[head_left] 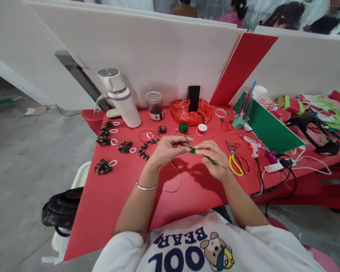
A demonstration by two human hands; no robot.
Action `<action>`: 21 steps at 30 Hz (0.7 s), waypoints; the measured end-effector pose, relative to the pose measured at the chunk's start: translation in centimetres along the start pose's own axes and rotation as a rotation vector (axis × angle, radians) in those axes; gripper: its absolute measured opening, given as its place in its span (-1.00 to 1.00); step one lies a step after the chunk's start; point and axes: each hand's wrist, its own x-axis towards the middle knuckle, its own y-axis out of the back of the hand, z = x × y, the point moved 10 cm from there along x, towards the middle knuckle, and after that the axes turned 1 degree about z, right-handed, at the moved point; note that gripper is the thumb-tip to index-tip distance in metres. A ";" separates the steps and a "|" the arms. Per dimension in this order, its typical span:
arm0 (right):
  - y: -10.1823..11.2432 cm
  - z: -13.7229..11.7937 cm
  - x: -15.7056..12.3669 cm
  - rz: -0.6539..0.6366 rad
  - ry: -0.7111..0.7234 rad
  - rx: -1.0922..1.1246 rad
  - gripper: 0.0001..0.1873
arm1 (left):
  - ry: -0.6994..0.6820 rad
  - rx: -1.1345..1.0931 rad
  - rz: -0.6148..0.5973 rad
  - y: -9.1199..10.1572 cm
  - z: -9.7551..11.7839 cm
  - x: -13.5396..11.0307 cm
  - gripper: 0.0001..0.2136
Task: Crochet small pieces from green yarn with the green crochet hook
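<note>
My left hand [170, 149] pinches a small piece of green crochet [192, 150], with a strand of green yarn running over its fingers. My right hand [217, 163] grips a crochet hook with a green handle [211, 160]; its metal end meets the green piece between both hands. Just beyond the fingers lie a ball of green yarn [183, 128], a multicoloured yarn ball [161, 129] and a spool of red thread [201, 129]. Beside my left wrist, partly hidden by it, curves a dark multicoloured crocheted band [145, 149].
Several crocheted pieces with white bead loops [102, 166] lie at the left. Behind them stand a white flask [127, 107] and a jar [155, 106]. A phone [193, 98] leans on a red bag. Yellow-handled scissors [235, 164], a pink glue gun [252, 146] and cables are at right.
</note>
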 end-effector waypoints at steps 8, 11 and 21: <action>-0.6 -0.5 -0.4 0.078 0.108 -0.272 -0.62 | -0.096 -0.059 0.218 0.0 -0.4 0.0 -0.59; -0.9 -0.5 -0.7 0.165 0.125 -0.321 -0.55 | -0.126 -0.141 0.309 -0.3 -1.0 -0.2 -0.62; 0.0 0.5 -0.6 0.158 0.142 -0.145 -0.62 | 0.082 -0.280 0.145 -0.3 -1.5 -0.1 -0.56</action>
